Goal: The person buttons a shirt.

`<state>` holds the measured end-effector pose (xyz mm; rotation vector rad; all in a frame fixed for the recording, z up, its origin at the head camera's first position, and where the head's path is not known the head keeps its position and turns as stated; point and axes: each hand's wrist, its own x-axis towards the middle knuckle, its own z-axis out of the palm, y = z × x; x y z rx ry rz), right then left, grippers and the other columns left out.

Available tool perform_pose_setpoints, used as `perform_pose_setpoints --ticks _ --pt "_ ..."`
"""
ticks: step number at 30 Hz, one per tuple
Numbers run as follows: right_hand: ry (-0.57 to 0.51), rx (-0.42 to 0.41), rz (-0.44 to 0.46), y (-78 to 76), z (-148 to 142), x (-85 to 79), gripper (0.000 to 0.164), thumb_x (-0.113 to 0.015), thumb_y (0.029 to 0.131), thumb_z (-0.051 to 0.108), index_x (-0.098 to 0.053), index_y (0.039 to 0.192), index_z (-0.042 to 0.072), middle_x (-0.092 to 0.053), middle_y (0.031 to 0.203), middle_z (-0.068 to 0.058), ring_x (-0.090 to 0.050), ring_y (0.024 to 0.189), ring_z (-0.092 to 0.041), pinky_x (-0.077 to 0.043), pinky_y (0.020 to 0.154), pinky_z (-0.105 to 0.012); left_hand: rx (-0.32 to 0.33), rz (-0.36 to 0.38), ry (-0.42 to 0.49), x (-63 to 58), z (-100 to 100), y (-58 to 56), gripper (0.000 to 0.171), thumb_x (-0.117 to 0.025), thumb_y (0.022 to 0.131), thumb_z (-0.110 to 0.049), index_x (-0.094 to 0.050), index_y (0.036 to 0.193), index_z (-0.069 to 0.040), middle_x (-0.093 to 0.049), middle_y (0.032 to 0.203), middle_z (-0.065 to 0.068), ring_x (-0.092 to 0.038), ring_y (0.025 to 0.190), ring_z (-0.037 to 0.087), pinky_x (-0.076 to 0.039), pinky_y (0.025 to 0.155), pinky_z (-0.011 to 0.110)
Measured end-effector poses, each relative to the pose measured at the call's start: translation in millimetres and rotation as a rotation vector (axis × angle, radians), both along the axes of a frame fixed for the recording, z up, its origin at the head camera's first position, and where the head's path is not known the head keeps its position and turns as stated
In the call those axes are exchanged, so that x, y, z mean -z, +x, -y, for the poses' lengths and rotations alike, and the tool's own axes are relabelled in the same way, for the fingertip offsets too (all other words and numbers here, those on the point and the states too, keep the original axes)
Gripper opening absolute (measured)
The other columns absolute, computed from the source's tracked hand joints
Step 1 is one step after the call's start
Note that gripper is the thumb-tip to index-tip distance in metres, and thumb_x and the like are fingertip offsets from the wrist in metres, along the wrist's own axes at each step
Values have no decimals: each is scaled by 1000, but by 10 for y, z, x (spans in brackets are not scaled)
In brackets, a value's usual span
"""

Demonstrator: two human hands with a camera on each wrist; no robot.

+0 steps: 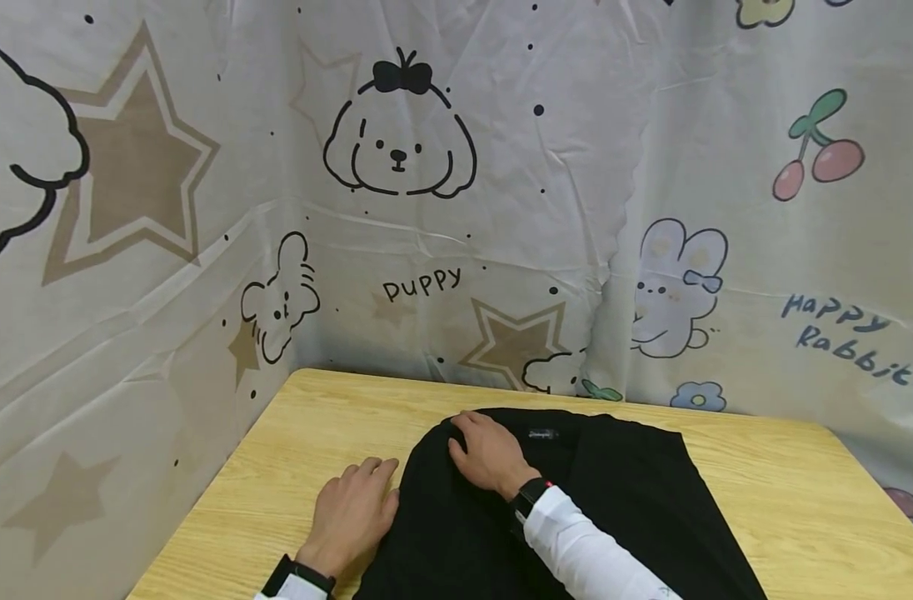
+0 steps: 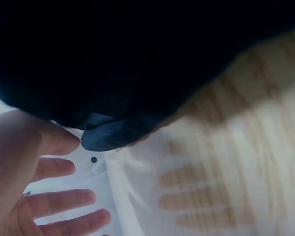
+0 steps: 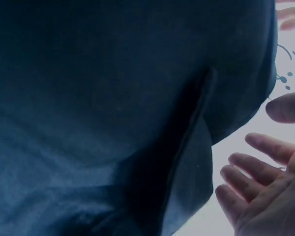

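Note:
A black garment (image 1: 636, 492) lies on the wooden table, a small label (image 1: 543, 434) showing near its far edge. My left hand (image 1: 353, 510) is beside the garment's left edge, fingers spread and the thumb close to the cloth. In the left wrist view, those fingers (image 2: 64, 202) are extended below a fold of the dark fabric (image 2: 110, 132). My right hand (image 1: 489, 452) is over the garment's upper left corner. From the right wrist view, its fingers (image 3: 258, 169) look loosely extended beside the cloth (image 3: 113, 98), with no fabric pinched between them.
The light wooden table (image 1: 824, 492) reaches back to a pale printed curtain (image 1: 546, 208), which also runs along the left side. Both wrists wear dark bands, and a white sleeve (image 1: 587, 542) crosses over the garment.

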<state>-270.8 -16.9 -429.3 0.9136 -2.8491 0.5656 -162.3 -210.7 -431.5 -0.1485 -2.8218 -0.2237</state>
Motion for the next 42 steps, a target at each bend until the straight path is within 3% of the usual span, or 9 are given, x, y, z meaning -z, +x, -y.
perform_pose_setpoints --ticks 14,23,31,37,42 --pt "91 10 -31 -1 -60 39 36 -54 98 31 -58 125 9 -59 119 -9 -55 110 -26 -43 94 -40 42 49 19 25 -87 -8 32 -69 85 -27 -68 112 -9 -64 105 8 -62 86 27 -51 67 43" --pt "17 -32 -115 51 -123 63 22 -60 95 22 -68 112 10 -59 99 -5 -56 91 -21 -47 80 -35 8 75 39 54 -123 14 33 -69 85 -27 -67 114 -10 -64 106 8 -63 87 26 -51 67 42" --pt "-131 -89 -231 62 -146 58 21 -61 95 23 -70 112 14 -62 107 -1 -59 96 -17 -49 83 -34 24 77 149 -30 -100 25 42 -70 86 -24 -61 123 -7 -62 114 12 -62 93 29 -51 70 45" --pt "-155 -204 -193 89 -175 -90 23 -53 100 22 -64 118 13 -65 112 1 -62 100 -15 -48 87 -34 138 187 432 -111 -80 -31 57 -65 91 -24 -44 140 -3 -48 136 17 -50 119 35 -44 91 51" --pt "-175 -315 -106 88 -225 -250 23 -51 100 17 -62 120 14 -65 112 3 -61 100 -11 -48 87 -32 351 351 714 -198 -21 -160 59 -59 95 -16 -33 147 -7 -41 142 20 -53 114 37 -47 87 48"
